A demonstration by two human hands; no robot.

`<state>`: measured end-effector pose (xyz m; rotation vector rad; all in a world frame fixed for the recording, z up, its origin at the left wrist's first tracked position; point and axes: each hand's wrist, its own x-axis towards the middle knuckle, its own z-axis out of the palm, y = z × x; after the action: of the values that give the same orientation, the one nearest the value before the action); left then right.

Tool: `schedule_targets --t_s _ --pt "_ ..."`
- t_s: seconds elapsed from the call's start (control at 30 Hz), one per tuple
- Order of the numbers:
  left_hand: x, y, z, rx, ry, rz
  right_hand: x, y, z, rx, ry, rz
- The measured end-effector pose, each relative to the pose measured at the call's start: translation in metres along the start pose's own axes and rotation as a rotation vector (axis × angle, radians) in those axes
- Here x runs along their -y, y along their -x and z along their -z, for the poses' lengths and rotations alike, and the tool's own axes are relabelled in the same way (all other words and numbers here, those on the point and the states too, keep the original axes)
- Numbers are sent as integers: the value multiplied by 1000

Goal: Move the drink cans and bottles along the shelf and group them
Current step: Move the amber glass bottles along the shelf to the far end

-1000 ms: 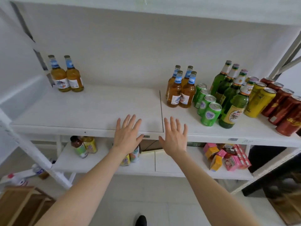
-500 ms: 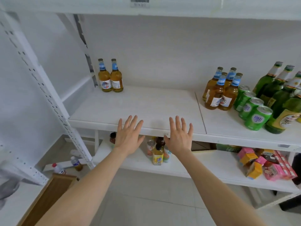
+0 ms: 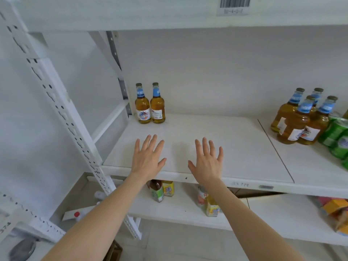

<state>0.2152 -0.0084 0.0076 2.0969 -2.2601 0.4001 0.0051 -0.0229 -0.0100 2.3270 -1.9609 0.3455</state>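
Observation:
Two amber bottles with blue neck labels (image 3: 150, 104) stand side by side at the back left corner of the white shelf (image 3: 235, 147). Several more of the same amber bottles (image 3: 299, 119) cluster at the right, with green cans (image 3: 337, 136) beside them at the frame's edge. My left hand (image 3: 147, 158) and my right hand (image 3: 207, 161) are stretched out flat, fingers spread, over the shelf's front part, holding nothing. The two left bottles stand a short way behind my left hand.
A white perforated upright (image 3: 62, 108) slants down the left side. The shelf above (image 3: 169, 14) carries a barcode label (image 3: 234, 5). The lower shelf (image 3: 178, 210) holds small bottles (image 3: 160, 191) and coloured cartons (image 3: 337, 210) at the right.
The view has swung left and closer: the two left bottles now sit near the middle, and the green bottles and red cans have left the frame. Both hands stay spread, now further over the shelf.

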Motion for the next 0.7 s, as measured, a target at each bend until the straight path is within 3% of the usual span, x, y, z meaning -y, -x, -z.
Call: schedule_targets --t_s 0.4,0.7 --pt "100 -104 -16 -24 6 135 59 -133 -14 6 -7 54" --pt "158 -194 -37 -88 67 131 104 -217 -40 -3 -29 10"
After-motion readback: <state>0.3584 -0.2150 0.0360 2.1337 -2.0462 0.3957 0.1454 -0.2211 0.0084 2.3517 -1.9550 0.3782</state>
